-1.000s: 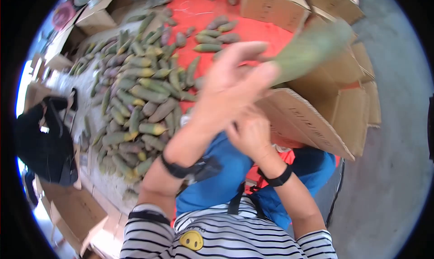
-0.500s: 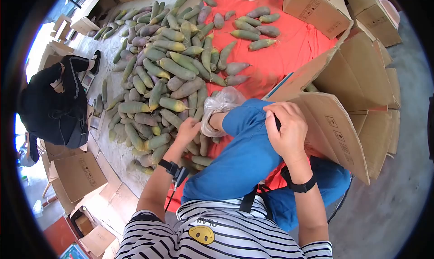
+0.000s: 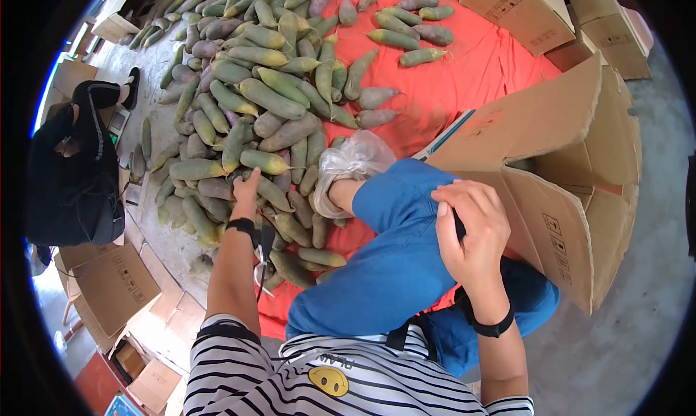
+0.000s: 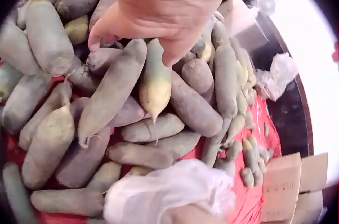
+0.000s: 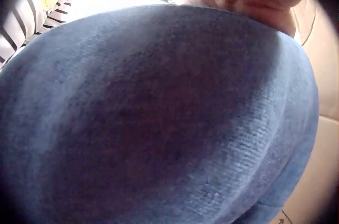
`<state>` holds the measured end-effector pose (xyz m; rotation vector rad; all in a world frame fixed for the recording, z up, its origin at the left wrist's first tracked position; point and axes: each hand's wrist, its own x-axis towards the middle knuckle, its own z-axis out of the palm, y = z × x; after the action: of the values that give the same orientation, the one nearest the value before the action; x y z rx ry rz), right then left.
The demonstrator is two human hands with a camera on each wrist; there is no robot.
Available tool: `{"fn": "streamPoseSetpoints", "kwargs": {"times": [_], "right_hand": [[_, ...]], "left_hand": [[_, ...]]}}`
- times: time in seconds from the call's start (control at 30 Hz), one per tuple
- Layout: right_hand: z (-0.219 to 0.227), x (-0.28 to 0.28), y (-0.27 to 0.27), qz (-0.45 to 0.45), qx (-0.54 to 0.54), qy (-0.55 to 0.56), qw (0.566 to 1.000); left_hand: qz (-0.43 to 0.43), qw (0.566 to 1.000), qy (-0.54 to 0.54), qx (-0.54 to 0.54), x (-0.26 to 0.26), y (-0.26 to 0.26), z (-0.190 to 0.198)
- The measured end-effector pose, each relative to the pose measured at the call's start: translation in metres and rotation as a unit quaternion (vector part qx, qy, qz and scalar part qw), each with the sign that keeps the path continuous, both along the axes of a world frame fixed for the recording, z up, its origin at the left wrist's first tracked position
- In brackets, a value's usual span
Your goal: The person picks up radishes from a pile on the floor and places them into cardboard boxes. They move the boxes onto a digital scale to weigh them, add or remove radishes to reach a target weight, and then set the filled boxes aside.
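Red cloth (image 3: 435,97) lies over part of a grey floor (image 3: 656,162), with brown cardboard boxes (image 3: 515,13) at the top. One big cardboard box (image 3: 533,122) is open on the right. At the far left is a person in dark clothes (image 3: 72,176). A big pile of long green and purple radishes (image 3: 272,97) sits partly on the cloth.

The two hands are well apart. The left hand (image 3: 246,187) is down in the pile, with radishes on all sides. In the left wrist view its thumb and fingers are spread wide, just over a green radish with a yellow tip (image 4: 155,86). The thumb looks to touch its side, but I cannot tell how hard. The right hand (image 3: 475,235) rests on the bent blue knee (image 3: 406,191), fingers loosely curled, near the big box and away from the pile. A clear plastic bag (image 3: 359,151) wraps the foot beside the radishes.

Half a second ago, the left hand was nearer to this bag; now it is farther left, deeper among the radishes. A second ago, it held a green radish up near the big box. The right hand is on the same knee as half a second ago.
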<state>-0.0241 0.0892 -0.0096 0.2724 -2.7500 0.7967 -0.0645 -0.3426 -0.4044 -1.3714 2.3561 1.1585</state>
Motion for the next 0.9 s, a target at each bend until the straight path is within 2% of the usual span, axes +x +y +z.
{"fn": "streamPoseSetpoints", "kwargs": {"times": [0.03,0.07,0.1,0.13,0.2,0.23,0.27,0.3,0.33,0.37,0.4,0.47,0.5,0.53,0.57,0.6,0.67,0.7,0.73,0.8,0.87,0.9], "right_hand": [[0.001,-0.001,-0.002,0.002,0.003,-0.004,1.000],[0.002,-0.002,-0.003,0.003,0.006,-0.007,1.000],[0.003,-0.004,-0.005,0.005,0.004,-0.012,1.000],[0.004,-0.005,-0.006,0.007,0.003,-0.016,1.000],[0.005,-0.007,-0.009,0.009,0.008,-0.026,1.000],[0.005,-0.008,-0.010,0.010,0.009,-0.034,0.999],[0.006,-0.009,-0.011,0.011,0.013,-0.037,0.999],[0.007,-0.010,-0.012,0.012,0.015,-0.041,0.999],[0.007,-0.012,-0.013,0.011,0.015,-0.044,0.999],[0.007,-0.013,-0.013,0.011,0.018,-0.045,0.999],[0.007,-0.013,-0.014,0.012,0.016,-0.045,0.999],[0.008,-0.014,-0.015,0.012,0.015,-0.045,0.999],[0.008,-0.014,-0.015,0.015,0.012,-0.042,0.999],[0.008,-0.014,-0.016,0.017,0.007,-0.037,0.999],[0.007,-0.014,-0.015,0.015,0.005,-0.035,0.999],[0.007,-0.013,-0.015,0.014,0.006,-0.033,0.999],[0.007,-0.012,-0.014,0.011,0.004,-0.027,1.000],[0.006,-0.011,-0.013,0.010,0.002,-0.019,1.000],[0.005,-0.010,-0.013,0.009,0.000,-0.012,1.000],[0.004,-0.008,-0.014,0.005,-0.003,0.000,1.000],[0.004,-0.006,-0.013,-0.007,-0.001,0.016,1.000],[0.004,-0.005,-0.011,-0.001,-0.011,0.008,1.000]], "left_hand": [[0.001,1.000,-0.003,0.003,-0.012,0.008,0.015],[0.081,0.990,-0.038,0.109,-0.027,0.023,0.051],[0.160,0.961,-0.072,0.212,-0.040,0.033,0.070],[0.162,0.960,-0.075,0.216,-0.049,0.033,0.061],[0.142,0.958,-0.155,0.193,-0.067,0.026,0.040],[0.203,0.937,-0.133,0.253,-0.072,0.004,-0.007],[0.204,0.935,-0.136,0.256,-0.075,0.002,-0.014],[0.080,0.960,-0.197,0.182,-0.077,0.001,-0.016],[-0.048,0.961,-0.251,0.103,-0.079,0.002,-0.017],[0.024,0.969,-0.217,0.119,-0.080,0.002,-0.017],[0.022,0.968,-0.217,0.121,-0.078,0.002,-0.026],[0.119,0.971,-0.175,0.112,-0.069,-0.008,-0.063],[0.117,0.971,-0.175,0.111,-0.062,-0.023,-0.094],[0.122,0.969,-0.142,0.161,-0.054,-0.043,-0.128],[0.126,0.964,-0.107,0.208,-0.053,-0.054,-0.142],[0.123,0.965,-0.105,0.206,-0.030,-0.021,-0.090],[0.162,0.976,-0.091,0.112,-0.055,0.036,0.028],[0.157,0.976,-0.042,0.147,-0.043,0.035,0.031],[0.153,0.977,-0.038,0.146,-0.031,0.033,0.029],[0.073,0.988,0.055,0.124,-0.009,0.028,0.021],[0.047,0.979,0.153,0.124,0.005,0.051,0.062],[0.046,0.973,0.185,0.132,0.011,0.056,0.068]]}}
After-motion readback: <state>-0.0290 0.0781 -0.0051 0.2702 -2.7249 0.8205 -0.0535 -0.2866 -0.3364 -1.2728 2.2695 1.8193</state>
